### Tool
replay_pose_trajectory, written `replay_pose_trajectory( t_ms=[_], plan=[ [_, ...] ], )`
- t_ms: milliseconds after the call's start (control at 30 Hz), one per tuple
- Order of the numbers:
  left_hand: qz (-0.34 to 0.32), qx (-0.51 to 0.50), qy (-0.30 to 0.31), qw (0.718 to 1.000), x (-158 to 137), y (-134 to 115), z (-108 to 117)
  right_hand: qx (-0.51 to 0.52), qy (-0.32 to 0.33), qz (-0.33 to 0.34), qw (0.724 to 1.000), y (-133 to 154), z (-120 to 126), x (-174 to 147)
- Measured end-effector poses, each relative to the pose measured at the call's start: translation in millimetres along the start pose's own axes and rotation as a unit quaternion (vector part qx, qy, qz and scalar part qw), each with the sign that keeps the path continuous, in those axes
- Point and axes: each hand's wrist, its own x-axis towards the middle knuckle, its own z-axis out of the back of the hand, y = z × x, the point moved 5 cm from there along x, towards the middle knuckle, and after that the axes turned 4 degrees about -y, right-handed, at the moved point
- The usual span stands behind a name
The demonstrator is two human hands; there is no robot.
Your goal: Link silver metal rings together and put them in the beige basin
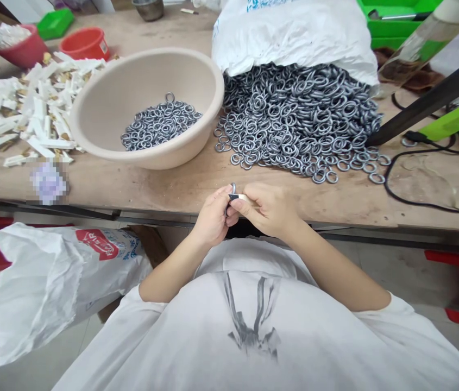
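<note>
Close to the table's front edge, my left hand [213,216] pinches a grey ring [233,188] that stands up between its fingertips. My right hand [272,209] is closed around a small white-handled tool [240,197]. Its dark end meets the ring and the left fingers; its exact kind cannot be made out. Beyond my hands, a large heap of grey rings [294,119] spills from a white sack [294,38]. To the left, a beige basin [102,108] holds a smaller pile of similar rings [159,125].
White strip-like pieces [42,114] are heaped at the left, near a red bowl [85,44]. A black cable [400,193] and a dark slanting bar [428,98] occupy the right side. Below the table at left lies an open white sack [50,277].
</note>
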Motion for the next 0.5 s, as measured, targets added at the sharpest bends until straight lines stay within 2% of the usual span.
replay_pose_trajectory(
  t_ms=[133, 200, 300, 333, 500],
  plan=[
    [0.007, 0.003, 0.017, 1.000, 0.1, -1.4, 3.9, 0.036, 0.030, -0.019, 0.999, -7.1, -10.3, 3.7],
    [0.010, 0.016, 0.035, 0.999, -2.8, -1.3, 5.1, 0.021, 0.024, -0.054, 0.998, -19.2, -11.8, 13.3],
    [0.024, 0.049, 0.071, 0.996, -8.8, 0.9, 6.8, -0.091, -0.015, -0.158, 0.983, -46.5, -5.0, 36.1],
    [0.026, 0.055, 0.069, 0.996, -9.7, 1.0, 8.9, -0.135, -0.018, -0.174, 0.975, -52.8, -3.0, 45.1],
    [0.004, 0.059, -0.007, 0.998, -4.7, -5.4, 25.3, -0.273, 0.051, -0.136, 0.951, -55.8, -16.3, 85.5]
  ],
)
